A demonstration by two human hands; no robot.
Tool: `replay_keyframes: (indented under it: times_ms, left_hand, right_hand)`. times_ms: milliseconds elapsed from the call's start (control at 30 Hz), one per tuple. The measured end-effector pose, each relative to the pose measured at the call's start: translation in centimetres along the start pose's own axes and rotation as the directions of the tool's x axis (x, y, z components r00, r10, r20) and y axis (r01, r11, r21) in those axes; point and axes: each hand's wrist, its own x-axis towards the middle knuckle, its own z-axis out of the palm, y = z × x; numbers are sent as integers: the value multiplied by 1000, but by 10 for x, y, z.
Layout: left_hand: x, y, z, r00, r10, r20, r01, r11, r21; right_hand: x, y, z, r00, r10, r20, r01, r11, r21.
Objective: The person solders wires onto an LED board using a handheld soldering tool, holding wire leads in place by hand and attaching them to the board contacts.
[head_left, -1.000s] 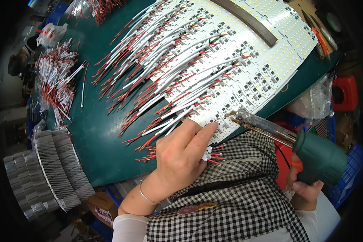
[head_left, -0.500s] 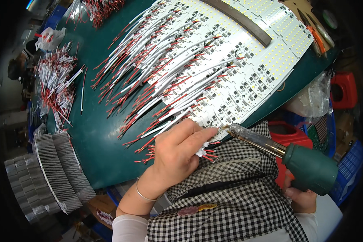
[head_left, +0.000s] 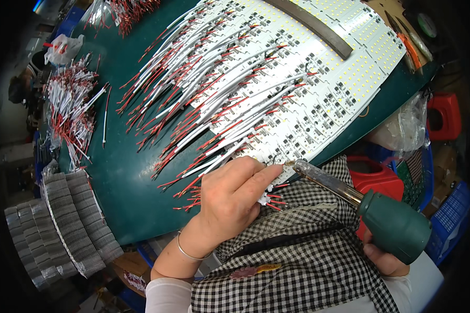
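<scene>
In my left hand (head_left: 230,201) is a bunch of short red and white wires (head_left: 271,201), its ends sticking out on both sides of the fist. The thumb and forefinger reach the near edge of a white LED circuit board panel (head_left: 324,117). My right hand (head_left: 384,258) is wrapped round the green handle of a soldering iron (head_left: 394,227). Its tip meets the board's edge right beside my left fingertips; whether it touches a wire there is too small to tell. Rows of red and white wires (head_left: 219,109) lie across the panel, fanning out to the left.
A curved brown bar (head_left: 318,26) lies on the panel. Loose wires (head_left: 73,104) are heaped on the green table (head_left: 136,208) at left, near stacked grey ribbed strips (head_left: 78,219). Pliers-like tools with orange handles (head_left: 410,52) lie at upper right. Red stools (head_left: 444,117) and blue baskets (head_left: 454,219) stand at right.
The soldering iron's handle and my right hand have shifted slightly left and down, the tip staying near my left fingertips. My left hand has barely moved and still holds the wires.
</scene>
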Motion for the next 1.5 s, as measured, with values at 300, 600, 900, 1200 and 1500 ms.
replay_keyframes:
  times_ms: [300, 600, 900, 1200, 1500]
  left_hand:
    - [0, 3, 0, 1000, 15, 25, -17, 998, 64]
    - [5, 12, -7, 997, -57, 55, 56, 998, 22]
    - [-1, 18, -2, 845, -378, -378, 131, 832, -539]
    - [20, 16, -1, 976, -218, 8, 219, 975, -50]
    - [16, 11, 5, 993, -70, -91, 86, 979, 184]
  right_hand:
    - [8, 7, -1, 634, -658, 406, 650, 738, 181]
    - [17, -2, -3, 399, -815, 420, 848, 502, 169]
    - [12, -4, 8, 590, -718, 368, 687, 686, 238]
    - [8, -4, 11, 681, -658, 323, 632, 750, 194]
    - [17, 2, -5, 678, -610, 409, 610, 778, 150]
